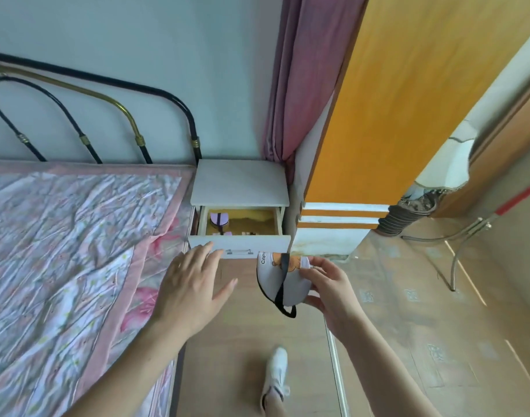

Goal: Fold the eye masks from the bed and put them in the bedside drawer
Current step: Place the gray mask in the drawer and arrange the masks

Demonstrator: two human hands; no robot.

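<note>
The right hand (326, 284) is gripping a folded white eye mask (283, 279) between thumb and fingers, holding it in the air just in front of the open bedside drawer (239, 246), below its handle. The mask's black strap (283, 287) is running down across it and looping beneath. The left hand (194, 281) is hovering flat, fingers spread and holding nothing, with its fingertips reaching the drawer's white front. Inside the drawer, a lilac eye mask (219, 219) is lying at the back left; smaller things near the front edge are possibly more masks, but they are mostly hidden. The bed (71, 236) is lying to the left, touching the nightstand (239, 182).
</note>
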